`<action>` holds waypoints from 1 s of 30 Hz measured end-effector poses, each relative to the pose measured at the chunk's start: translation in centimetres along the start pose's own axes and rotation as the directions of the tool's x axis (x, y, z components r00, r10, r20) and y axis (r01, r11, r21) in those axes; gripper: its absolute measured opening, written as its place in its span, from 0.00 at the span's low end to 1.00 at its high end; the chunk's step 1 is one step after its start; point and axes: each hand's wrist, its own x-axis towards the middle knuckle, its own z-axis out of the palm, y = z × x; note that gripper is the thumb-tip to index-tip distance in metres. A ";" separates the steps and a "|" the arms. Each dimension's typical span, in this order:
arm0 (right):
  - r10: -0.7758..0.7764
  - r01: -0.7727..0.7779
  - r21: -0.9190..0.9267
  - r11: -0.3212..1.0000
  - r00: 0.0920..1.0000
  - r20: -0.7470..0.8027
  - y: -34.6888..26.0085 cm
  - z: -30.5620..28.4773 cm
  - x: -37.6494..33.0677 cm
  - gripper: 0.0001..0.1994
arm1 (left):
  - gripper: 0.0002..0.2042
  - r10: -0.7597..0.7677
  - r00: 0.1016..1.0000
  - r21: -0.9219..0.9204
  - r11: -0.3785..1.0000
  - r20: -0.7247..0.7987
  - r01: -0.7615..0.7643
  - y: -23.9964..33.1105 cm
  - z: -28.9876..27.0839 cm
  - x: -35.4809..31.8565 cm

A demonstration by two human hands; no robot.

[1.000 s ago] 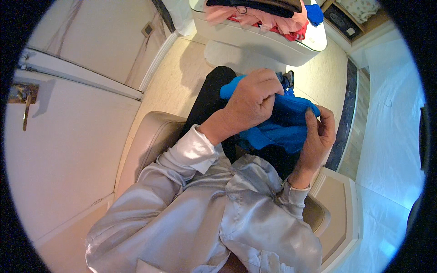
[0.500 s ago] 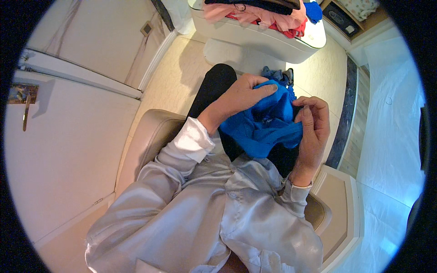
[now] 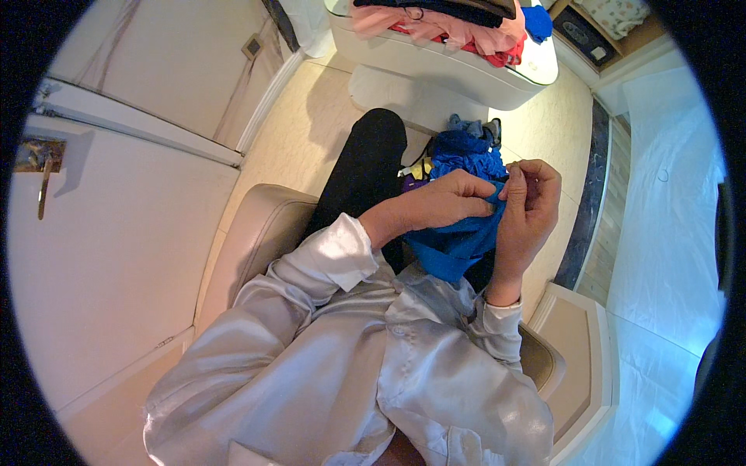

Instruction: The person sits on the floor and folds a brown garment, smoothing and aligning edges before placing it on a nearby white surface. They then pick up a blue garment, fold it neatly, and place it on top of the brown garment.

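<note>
A blue cloth garment (image 3: pixel 453 250) hangs folded over my lap, its upper edge gathered between my hands. My left hand (image 3: pixel 447 202) reaches across from the left and pinches that edge with thumb and fingers. Close beside it, my right hand (image 3: pixel 530 203) holds the same edge, thumb against the bent index finger. The two sets of fingertips almost touch, and the cloth between them is mostly hidden. Beyond my hands lies a heap of crumpled darker blue cloth (image 3: pixel 470 155), with yellow cloth (image 3: pixel 420 168) and a bit of purple at its left side.
Ahead stands a white bench-like cabinet (image 3: pixel 435 66) bearing pink tulle (image 3: pixel 451 31), red and black clothes, and a small blue cloth (image 3: pixel 537 24). A beige chair (image 3: pixel 264 225) is under me. On the left is a white door (image 3: pixel 116 256); translucent plastic sheeting (image 3: pixel 660 217) hangs at the right.
My left hand has moved right and down to meet my right hand. The spread blue garment is now drawn together and folded, uncovering the heap beyond it.
</note>
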 end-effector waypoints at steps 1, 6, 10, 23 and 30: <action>-0.012 0.011 -0.021 1.000 1.000 -0.009 0.0 0.0 0.0 0.04 | 0.09 0.021 1.000 0.003 1.000 0.016 -0.021 -0.2 0.0 0.0; -0.037 0.034 -0.096 0.995 0.999 -0.032 -0.1 0.1 0.0 0.04 | 0.12 0.245 0.969 0.341 0.913 -0.026 -0.222 2.0 1.1 -1.0; -0.036 0.035 -0.036 0.999 0.999 -0.031 0.4 0.3 0.1 0.04 | 0.12 0.322 0.934 0.593 0.786 -0.156 -0.172 1.0 1.9 -0.7; 0.228 -0.271 0.182 0.945 0.946 0.229 0.0 -1.0 -2.0 0.14 | 0.08 0.372 0.839 0.459 0.872 -0.398 -0.169 3.7 -0.5 -1.7; 0.265 -0.296 0.135 0.946 0.941 0.208 0.3 -0.3 -2.9 0.07 | 0.09 0.429 0.819 0.523 0.830 -0.381 -0.191 3.2 -0.8 -1.8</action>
